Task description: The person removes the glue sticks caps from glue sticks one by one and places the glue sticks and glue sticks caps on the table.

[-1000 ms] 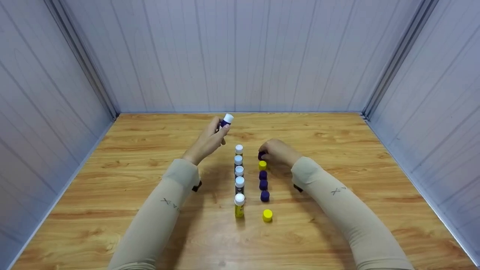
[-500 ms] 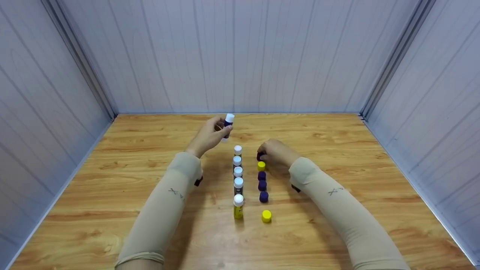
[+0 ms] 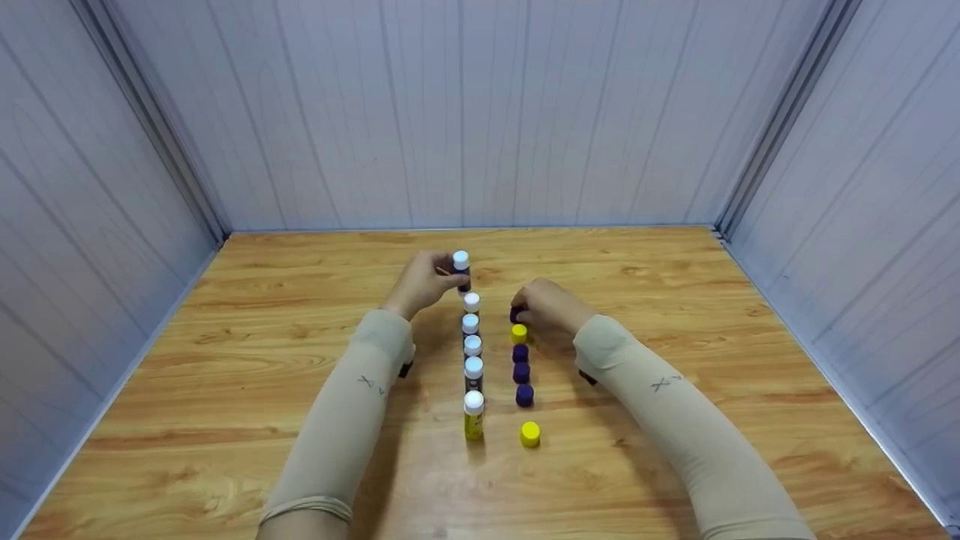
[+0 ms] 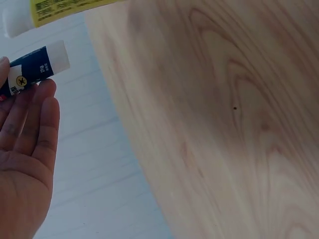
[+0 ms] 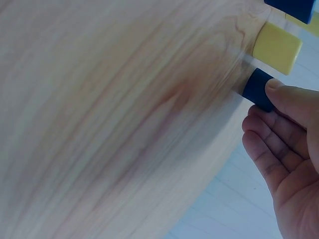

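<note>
1. Left hand (image 3: 424, 281): grasping a dark blue tube with a white cap (image 3: 460, 268), fingers curled round its body, at the far end of the tube row, just beyond the farthest standing tube. In the left wrist view, fingertips (image 4: 42, 94) lying against the labelled body of the tube (image 4: 35, 69), white end pointing away from the palm.
2. Right hand (image 3: 547, 304): pinching a dark blue cap (image 3: 516, 313) at the far end of the cap row, low over the wooden table (image 3: 675, 300). In the right wrist view, thumb tip resting on the cap (image 5: 256, 88), other fingers loosely bent below it.
3. Just beside that cap, toward the person: a yellow cap (image 3: 519, 332), seen next to it from the right wrist too (image 5: 277, 47).
4. Further along the same row: three dark blue caps (image 3: 521, 372), then, set a little apart, a second yellow cap (image 3: 530, 433).
5. Between the arms: five upright tubes with white caps in a line (image 3: 472, 345), nearest one yellow-bodied (image 3: 473, 415).
6. Around: pale panelled walls (image 3: 480, 112) on three sides.
</note>
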The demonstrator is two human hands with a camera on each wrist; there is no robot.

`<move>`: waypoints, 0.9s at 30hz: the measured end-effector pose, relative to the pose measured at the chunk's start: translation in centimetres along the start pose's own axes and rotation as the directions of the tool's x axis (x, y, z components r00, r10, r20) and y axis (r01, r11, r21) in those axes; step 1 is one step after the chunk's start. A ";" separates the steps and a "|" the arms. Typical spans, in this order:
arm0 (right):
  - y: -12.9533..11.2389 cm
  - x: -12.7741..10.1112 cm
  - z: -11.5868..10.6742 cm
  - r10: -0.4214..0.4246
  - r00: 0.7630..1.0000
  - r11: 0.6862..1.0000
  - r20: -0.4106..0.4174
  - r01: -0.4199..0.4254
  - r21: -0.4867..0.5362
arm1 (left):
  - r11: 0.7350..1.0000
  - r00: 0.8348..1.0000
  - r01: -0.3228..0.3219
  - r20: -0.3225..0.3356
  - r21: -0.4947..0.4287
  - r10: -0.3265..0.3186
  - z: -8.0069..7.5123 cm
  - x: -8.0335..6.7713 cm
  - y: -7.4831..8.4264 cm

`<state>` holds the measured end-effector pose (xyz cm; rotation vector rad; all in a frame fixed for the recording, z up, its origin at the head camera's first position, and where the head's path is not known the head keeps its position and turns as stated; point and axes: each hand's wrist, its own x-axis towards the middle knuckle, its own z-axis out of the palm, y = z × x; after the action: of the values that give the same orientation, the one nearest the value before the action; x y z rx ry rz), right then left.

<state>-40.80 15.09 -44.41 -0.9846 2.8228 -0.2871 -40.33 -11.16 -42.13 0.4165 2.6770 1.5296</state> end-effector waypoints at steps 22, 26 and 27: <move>-0.2 -0.2 0.3 -0.023 0.999 0.999 -0.037 0.022 -0.040 | 0.995 0.991 -0.022 0.135 0.097 0.008 1.7 0.6 -2.0; -0.3 -0.1 0.4 -0.004 0.999 1.000 -0.041 0.003 -0.027 | 0.996 0.990 0.012 0.139 0.083 -0.023 1.8 0.6 -2.0; -0.4 -0.1 0.4 0.003 0.999 1.000 -0.040 -0.004 -0.022 | 0.997 0.989 0.025 0.141 0.079 -0.036 1.8 0.5 -1.9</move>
<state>-40.45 14.80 -44.71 -0.9895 2.8691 -0.2790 -40.95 -10.43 -44.65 0.4661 2.6252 1.3382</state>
